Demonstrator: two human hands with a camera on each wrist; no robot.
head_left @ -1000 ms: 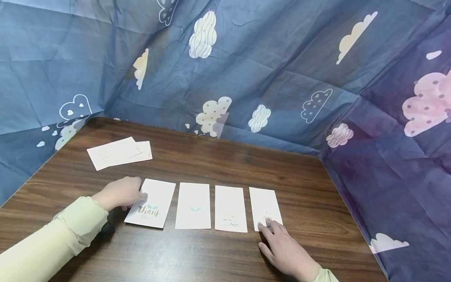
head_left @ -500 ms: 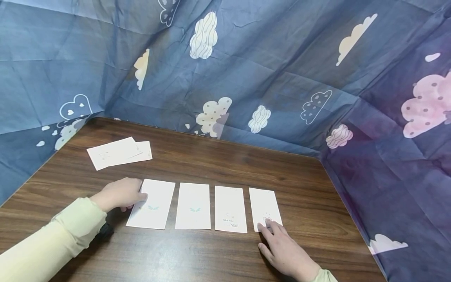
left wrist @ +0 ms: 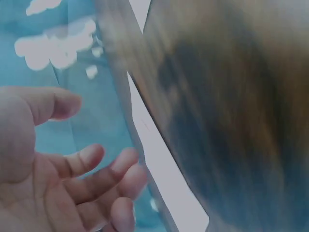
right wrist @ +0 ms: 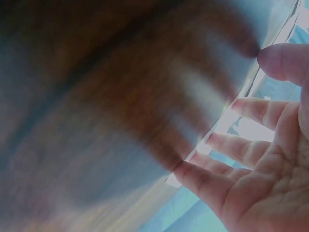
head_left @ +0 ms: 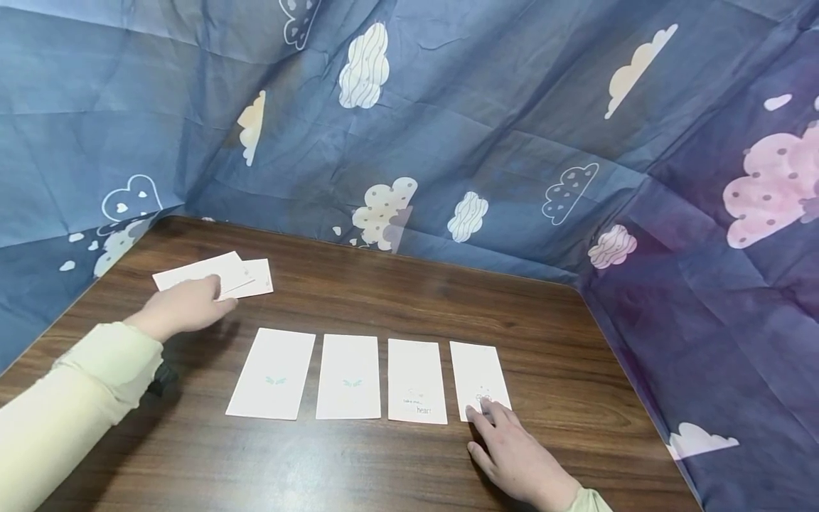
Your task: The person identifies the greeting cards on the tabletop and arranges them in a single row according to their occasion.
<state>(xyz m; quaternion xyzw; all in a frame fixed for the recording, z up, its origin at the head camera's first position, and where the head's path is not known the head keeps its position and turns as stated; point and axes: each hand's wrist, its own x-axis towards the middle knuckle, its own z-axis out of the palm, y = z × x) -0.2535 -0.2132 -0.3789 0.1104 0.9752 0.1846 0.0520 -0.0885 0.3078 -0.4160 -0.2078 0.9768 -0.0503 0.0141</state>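
My left hand (head_left: pixel 182 309) hovers at the near edge of a white card (head_left: pixel 195 272) at the back left, which overlaps a second white card (head_left: pixel 259 274). In the left wrist view its fingers are loosely bent and hold nothing, with a white card (left wrist: pixel 166 176) beyond them. My right hand (head_left: pixel 518 455) rests its spread fingertips on the lower part of the rightmost card (head_left: pixel 476 370), partly covering a small print. Left of it in the same row lie a card with "heart" lettering (head_left: pixel 414 370) and two cards with green wing prints, the middle-left card (head_left: pixel 348 363) and the leftmost card (head_left: pixel 275 355).
The cards lie flat on a dark wood-grain table (head_left: pixel 358 469). A blue cloud-print cloth (head_left: pixel 307 156) hangs along its back and left side, and a purple stretch of cloth (head_left: pixel 691 320) borders the right.
My left hand has left the leftmost card and moved back and left to the overlapping cards. That leftmost card showed "thank you" lettering earlier and now shows only wings. My right hand stays put.
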